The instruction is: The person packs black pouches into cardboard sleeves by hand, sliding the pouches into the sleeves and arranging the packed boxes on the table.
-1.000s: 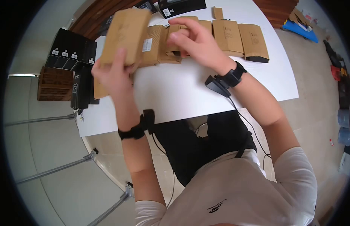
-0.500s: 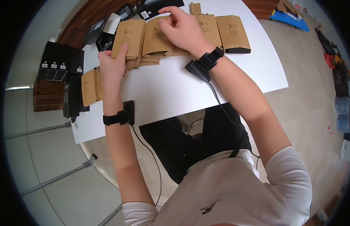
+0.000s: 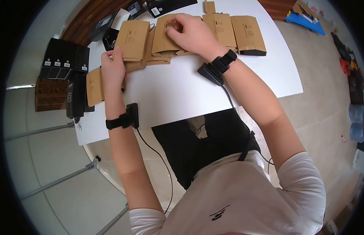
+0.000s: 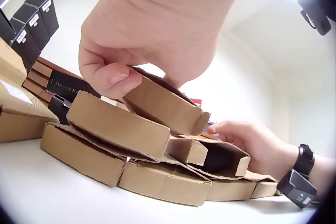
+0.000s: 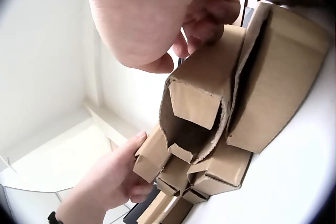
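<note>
My left hand (image 3: 113,70) grips the near left edge of a flat brown cardboard box (image 3: 133,39), thumb on top. In the left wrist view this held box (image 4: 163,106) leans over another box (image 4: 118,124) that lies across a bottom row (image 4: 163,182). Beside it lies an open-ended cardboard box (image 3: 164,39), its dark mouth and loose flap (image 5: 195,106) facing my body. My right hand (image 3: 191,35) is over that box, fingers loosely bent, fingertips at its top face. Part of the box is hidden under the hand.
Two more cardboard boxes (image 3: 248,35) lie side by side at the right. A smaller cardboard box (image 3: 94,87) stands left of my left wrist. Black boxes (image 3: 64,58) are stacked at the table's left end, and others (image 3: 170,8) line the back edge of the white table (image 3: 182,90).
My left hand has lowered its box from a raised, tilted position down onto the stack's left part. My right hand stays over the open-ended box, with its fingers slightly more bent.
</note>
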Action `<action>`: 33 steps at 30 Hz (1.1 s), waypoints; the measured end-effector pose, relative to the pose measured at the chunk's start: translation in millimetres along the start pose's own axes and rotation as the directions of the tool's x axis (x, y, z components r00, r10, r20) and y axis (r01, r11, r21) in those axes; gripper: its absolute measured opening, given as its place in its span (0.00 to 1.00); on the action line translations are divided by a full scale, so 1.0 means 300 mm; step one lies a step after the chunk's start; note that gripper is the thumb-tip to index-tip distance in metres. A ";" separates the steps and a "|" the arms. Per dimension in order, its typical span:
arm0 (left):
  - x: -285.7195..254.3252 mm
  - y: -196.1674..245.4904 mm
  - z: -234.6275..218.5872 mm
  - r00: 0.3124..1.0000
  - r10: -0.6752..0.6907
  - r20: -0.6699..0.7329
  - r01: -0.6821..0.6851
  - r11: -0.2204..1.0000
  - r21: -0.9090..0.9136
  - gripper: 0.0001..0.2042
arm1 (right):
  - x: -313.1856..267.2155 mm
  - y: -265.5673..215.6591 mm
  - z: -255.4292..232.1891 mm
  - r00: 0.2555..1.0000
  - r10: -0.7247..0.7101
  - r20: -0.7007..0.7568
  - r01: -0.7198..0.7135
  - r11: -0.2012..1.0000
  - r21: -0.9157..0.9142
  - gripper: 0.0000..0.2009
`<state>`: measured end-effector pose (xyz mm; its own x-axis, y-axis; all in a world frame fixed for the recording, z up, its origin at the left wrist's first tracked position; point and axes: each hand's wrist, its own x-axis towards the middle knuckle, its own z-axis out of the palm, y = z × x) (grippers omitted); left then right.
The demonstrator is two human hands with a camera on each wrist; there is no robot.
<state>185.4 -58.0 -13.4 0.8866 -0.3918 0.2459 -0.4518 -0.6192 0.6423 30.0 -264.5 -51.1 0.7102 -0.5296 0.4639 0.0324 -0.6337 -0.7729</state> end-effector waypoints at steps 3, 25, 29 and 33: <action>-0.002 -0.007 -0.007 0.984 -0.151 0.093 0.172 0.941 -0.291 0.23 | 0.000 0.010 0.009 0.997 -0.066 -0.036 0.065 0.998 -0.022 0.15; -0.048 -0.067 -0.081 0.970 -0.236 0.054 0.206 0.688 -0.696 0.16 | 0.006 0.016 0.007 0.999 -0.050 0.003 0.050 0.998 -0.033 0.15; -0.052 -0.072 -0.083 0.960 -0.278 0.033 0.255 0.817 -0.517 0.17 | -0.001 0.016 0.011 0.999 -0.042 -0.013 0.042 0.999 -0.026 0.15; -0.033 -0.107 -0.022 0.962 0.011 -0.271 0.027 0.991 0.134 0.22 | 0.003 0.008 0.002 1.000 -0.024 -0.008 0.024 0.999 -0.043 0.15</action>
<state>191.9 -29.6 -31.7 0.8753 -0.1991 0.4407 -0.4373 -0.7150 0.5455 31.1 -266.0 -52.8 0.7036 -0.5184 0.4861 0.0194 -0.6698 -0.7423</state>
